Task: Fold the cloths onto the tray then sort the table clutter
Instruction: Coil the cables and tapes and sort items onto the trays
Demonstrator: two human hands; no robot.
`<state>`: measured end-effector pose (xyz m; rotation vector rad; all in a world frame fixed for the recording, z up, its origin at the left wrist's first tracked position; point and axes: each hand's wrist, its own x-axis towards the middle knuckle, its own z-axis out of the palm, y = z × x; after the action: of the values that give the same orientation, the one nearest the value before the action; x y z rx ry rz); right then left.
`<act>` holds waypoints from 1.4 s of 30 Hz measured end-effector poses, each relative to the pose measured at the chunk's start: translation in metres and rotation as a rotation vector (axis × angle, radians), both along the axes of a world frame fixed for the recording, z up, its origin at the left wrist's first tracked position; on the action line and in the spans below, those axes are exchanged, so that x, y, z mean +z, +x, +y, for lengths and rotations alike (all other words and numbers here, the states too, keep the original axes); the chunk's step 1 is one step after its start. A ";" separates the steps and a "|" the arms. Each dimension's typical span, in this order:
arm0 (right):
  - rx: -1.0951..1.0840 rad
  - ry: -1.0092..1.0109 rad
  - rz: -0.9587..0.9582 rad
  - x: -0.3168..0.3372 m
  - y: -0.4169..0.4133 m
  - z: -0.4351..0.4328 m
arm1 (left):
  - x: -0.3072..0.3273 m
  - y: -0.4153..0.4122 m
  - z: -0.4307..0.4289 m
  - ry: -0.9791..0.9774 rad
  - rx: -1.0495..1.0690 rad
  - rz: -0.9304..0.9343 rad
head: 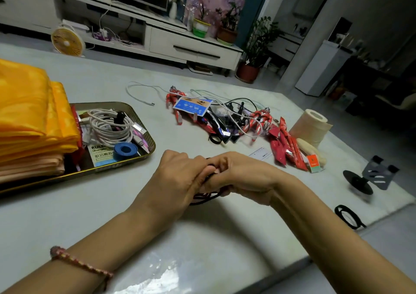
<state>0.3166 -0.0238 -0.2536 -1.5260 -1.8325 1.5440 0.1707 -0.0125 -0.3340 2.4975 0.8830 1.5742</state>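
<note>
My left hand [175, 176] and my right hand [243, 176] meet over the middle of the table, and both grip a coiled black cable [206, 197] whose loops hang out below my fingers. A stack of folded yellow and peach cloths [29, 122] fills the left part of the gold-rimmed tray [126, 161]. Inside the tray lie a coiled white cable [110, 125], a blue tape roll [125, 149] and a ruler packet [99, 156]. Beyond my hands sits a clutter pile [225, 118] of tangled cables, red toy figures and a blue card.
Red sachets [283, 145] and a paper roll [310, 125] lie at the right. A black phone stand [371, 176] and another black cable [349, 217] sit near the table's right edge. A loose white cable [139, 91] trails behind the tray.
</note>
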 end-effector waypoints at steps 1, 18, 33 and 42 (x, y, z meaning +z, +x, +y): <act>-0.053 -0.074 0.064 0.001 0.001 0.000 | 0.001 0.000 0.001 0.011 0.011 0.003; -0.553 0.384 0.270 -0.019 -0.023 -0.001 | -0.003 0.008 -0.006 -0.496 0.057 -0.350; -0.396 0.661 0.236 -0.040 -0.042 0.000 | 0.007 0.000 0.002 -1.013 0.056 -0.856; -0.174 0.791 0.019 -0.040 -0.031 0.001 | 0.007 -0.004 0.002 -0.954 0.111 -0.767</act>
<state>0.2852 -0.0228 -0.2941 -1.2174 -1.8945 0.6109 0.1664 -0.0109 -0.3274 1.1049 1.2142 1.4309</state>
